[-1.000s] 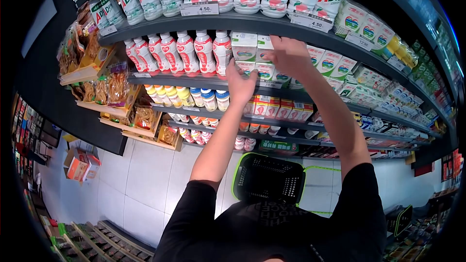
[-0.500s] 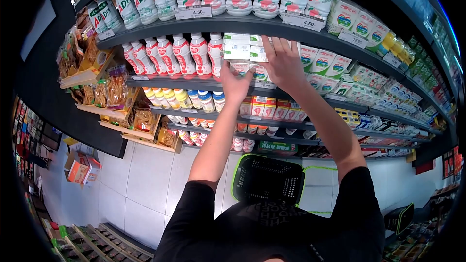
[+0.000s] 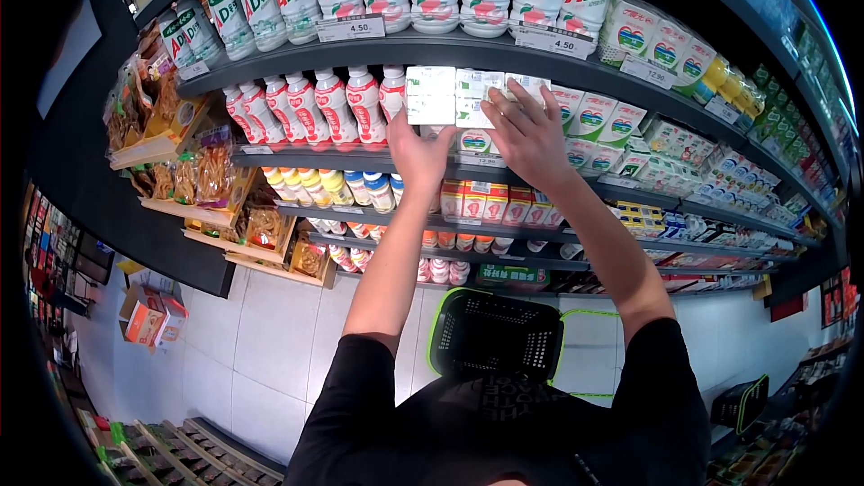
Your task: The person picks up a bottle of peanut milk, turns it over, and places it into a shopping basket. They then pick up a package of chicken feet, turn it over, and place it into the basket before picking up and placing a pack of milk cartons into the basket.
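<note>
Two hands on white-and-green cardboard carton pack (image 3: 445, 94) — left hand (image 3: 418, 151) clamped at its lower edge, right hand (image 3: 531, 130) splayed flat — best kept level, slid squarely.

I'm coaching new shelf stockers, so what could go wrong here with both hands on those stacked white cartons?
1. The white cartons sit stacked. Pressed by the left hand and right hand, the top ones could slide off and fall toward the black basket below.
2. The red-labelled bottles stand right beside the left hand, so a sideways nudge might topple one.
</note>
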A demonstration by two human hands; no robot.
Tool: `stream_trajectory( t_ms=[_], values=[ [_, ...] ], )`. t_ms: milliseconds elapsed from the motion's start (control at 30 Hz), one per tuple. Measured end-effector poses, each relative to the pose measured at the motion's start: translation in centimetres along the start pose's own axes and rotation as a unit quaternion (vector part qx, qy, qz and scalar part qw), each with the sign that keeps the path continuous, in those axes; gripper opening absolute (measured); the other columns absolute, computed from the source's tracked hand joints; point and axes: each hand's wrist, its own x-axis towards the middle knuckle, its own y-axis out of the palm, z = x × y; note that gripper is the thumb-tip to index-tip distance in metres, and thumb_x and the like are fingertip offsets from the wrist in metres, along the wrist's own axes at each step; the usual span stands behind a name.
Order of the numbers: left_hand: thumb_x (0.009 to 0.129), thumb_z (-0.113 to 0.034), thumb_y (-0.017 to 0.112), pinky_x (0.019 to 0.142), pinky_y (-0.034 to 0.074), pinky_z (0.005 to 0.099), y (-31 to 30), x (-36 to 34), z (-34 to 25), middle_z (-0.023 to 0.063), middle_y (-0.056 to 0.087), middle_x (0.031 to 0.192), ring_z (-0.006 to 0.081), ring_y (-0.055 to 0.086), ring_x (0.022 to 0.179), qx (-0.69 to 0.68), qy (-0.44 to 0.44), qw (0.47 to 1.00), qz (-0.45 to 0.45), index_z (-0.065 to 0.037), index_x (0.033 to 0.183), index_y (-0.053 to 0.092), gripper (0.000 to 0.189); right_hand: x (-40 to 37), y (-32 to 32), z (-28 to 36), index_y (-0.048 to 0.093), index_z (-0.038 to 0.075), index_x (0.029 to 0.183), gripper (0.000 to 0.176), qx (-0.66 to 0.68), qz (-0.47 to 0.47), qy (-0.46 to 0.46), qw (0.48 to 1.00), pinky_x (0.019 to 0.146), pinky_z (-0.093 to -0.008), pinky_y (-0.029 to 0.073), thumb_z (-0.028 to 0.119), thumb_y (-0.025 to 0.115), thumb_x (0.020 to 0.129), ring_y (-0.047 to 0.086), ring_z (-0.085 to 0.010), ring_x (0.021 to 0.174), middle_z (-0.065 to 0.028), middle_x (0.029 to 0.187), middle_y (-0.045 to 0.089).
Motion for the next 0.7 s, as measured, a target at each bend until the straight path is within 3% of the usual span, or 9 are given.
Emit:
stream_trajectory(
  t_ms=[33, 100, 267, 400, 500, 533, 633, 700],
  values=[
    [0.065, -0.016, 0.084, 0.076, 0.05, 0.0344, -0.1, -0.2, 0.2, 0.0143, 0.066, 0.095, 0.0288, 0.064, 0.086, -0.029, -0.025, 0.999, 0.013, 0.0, 0.106, 0.057, 0.052, -0.2, -0.3, 0.0, 0.051, 0.011, 0.127, 0.06, -0.006, 0.0, -0.014, 1.0, 0.102, -0.0481, 0.035, 0.022, 0.074, 0.072, 0.049, -0.0285, 0.119, -0.0095, 0.128, 0.053],
    [0.065, -0.014, 0.083, 0.075, 0.05, 0.0347, -0.4, -0.4, 0.5, 0.0143, 0.066, 0.096, 0.0305, 0.065, 0.086, -0.084, -0.074, 0.993, 0.038, 0.0, 0.106, 0.057, 0.051, -0.8, -1.2, 0.0, 0.052, 0.013, 0.126, 0.068, 0.033, -0.012, 0.046, 0.998, 0.101, -0.0477, 0.037, 0.022, 0.079, 0.064, 0.046, -0.0299, 0.119, -0.0094, 0.127, 0.051],
    [0.071, -0.011, 0.076, 0.079, 0.05, 0.0346, -0.9, -1.2, 1.3, 0.0146, 0.066, 0.098, 0.0317, 0.065, 0.09, -0.114, -0.05, 0.992, 0.027, -0.002, 0.109, 0.058, 0.043, -1.5, -1.3, 0.4, 0.053, 0.012, 0.125, 0.088, 0.136, 0.014, 0.124, 0.983, 0.094, -0.0482, 0.041, 0.016, 0.085, 0.043, 0.045, -0.0337, 0.115, -0.011, 0.12, 0.05],
    [0.073, -0.011, 0.073, 0.083, 0.048, 0.0363, -1.3, -1.7, 2.1, 0.0156, 0.064, 0.103, 0.0333, 0.062, 0.095, -0.122, -0.012, 0.992, 0.04, -0.001, 0.108, 0.06, 0.038, -2.9, -0.7, 0.4, 0.053, 0.01, 0.125, 0.084, 0.111, -0.009, 0.072, 0.991, 0.093, -0.0473, 0.042, 0.016, 0.081, 0.046, 0.049, -0.0331, 0.11, -0.0119, 0.121, 0.051],
    [0.074, -0.011, 0.072, 0.085, 0.048, 0.0382, -2.6, -1.6, 2.3, 0.0158, 0.063, 0.105, 0.0345, 0.059, 0.101, -0.084, 0.081, 0.992, 0.047, -0.003, 0.125, 0.053, 0.055, -2.5, -2.1, 0.5, 0.053, 0.008, 0.124, 0.081, 0.091, -0.021, 0.039, 0.995, 0.094, -0.0456, 0.043, 0.016, 0.079, 0.048, 0.051, -0.0327, 0.106, -0.012, 0.119, 0.053],
    [0.072, -0.011, 0.074, 0.09, 0.046, 0.0384, -3.1, -1.8, 2.8, 0.0172, 0.057, 0.118, 0.034, 0.056, 0.108, -0.072, 0.119, 0.989, 0.048, -0.002, 0.128, 0.052, 0.061, -2.2, -3.2, 0.8, 0.054, 0.007, 0.124, 0.079, 0.091, -0.019, 0.036, 0.995, 0.094, -0.0452, 0.043, 0.017, 0.078, 0.049, 0.051, -0.0326, 0.105, -0.012, 0.119, 0.053],
    [0.072, -0.019, 0.077, 0.102, 0.039, 0.0391, -6.2, -0.9, 0.2, 0.0176, 0.043, 0.137, 0.0335, 0.046, 0.123, -0.135, 0.108, 0.985, 0.03, -0.005, 0.134, 0.048, 0.07, -1.1, -7.4, 1.1, 0.055, 0.006, 0.123, 0.077, 0.138, -0.009, 0.036, 0.99, 0.092, -0.0446, 0.044, 0.018, 0.079, 0.05, 0.052, -0.0327, 0.103, -0.0117, 0.118, 0.054],
    [0.071, -0.026, 0.078, 0.108, 0.033, 0.0416, -9.1, 0.4, -1.6, 0.0172, 0.027, 0.148, 0.0335, 0.035, 0.133, -0.109, 0.157, 0.976, 0.106, -0.009, 0.146, 0.03, 0.09, -0.1, -10.1, 0.9, 0.055, 0.006, 0.122, 0.077, 0.187, 0.009, 0.041, 0.981, 0.091, -0.0446, 0.045, 0.019, 0.08, 0.051, 0.053, -0.033, 0.102, -0.0115, 0.118, 0.054]
  ],
)
